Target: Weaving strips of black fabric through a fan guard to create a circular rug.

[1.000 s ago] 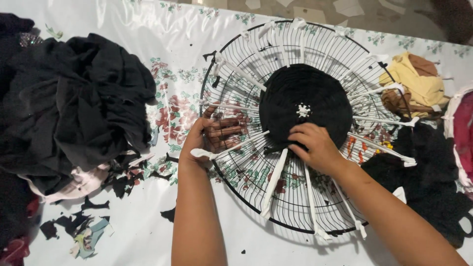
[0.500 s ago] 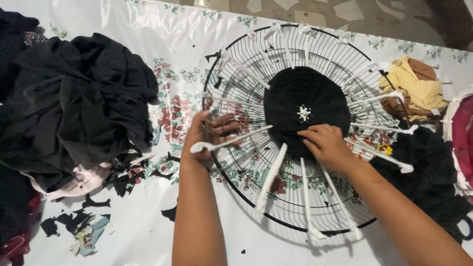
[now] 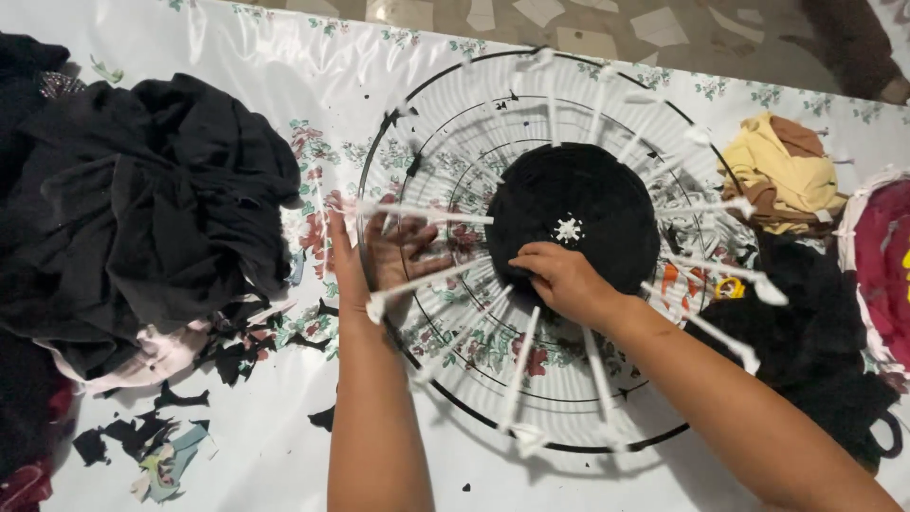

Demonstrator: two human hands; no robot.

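left hand [image 3: 379, 258]: fingers [image 3: 413, 248] spread flat, pressed on the wire fan guard [image 3: 445, 161] with one white spoke [image 3: 427, 282] crossing over them; judged best kept flat so the guard cannot turn
right hand [image 3: 561, 280]: fingers curled together, tips pressed on the near rim of the black woven disc [image 3: 573, 194]; whether they pinch a strip I cannot tell (tips are tucked under)
step done well: likely steady the guard with the left, work the weave tight at the right fingertips, keeping spokes evenly fanned
woven disc: round, black, dense, with a small white star-shaped hub [image 3: 568, 228] just beyond the right fingers; white spokes radiate past its edge
surroundings: black cloth heap [image 3: 142, 209] well left of the left fingers, yellow-brown cloth [image 3: 782, 171] far right, on a flowered plastic table cover [image 3: 284, 76]
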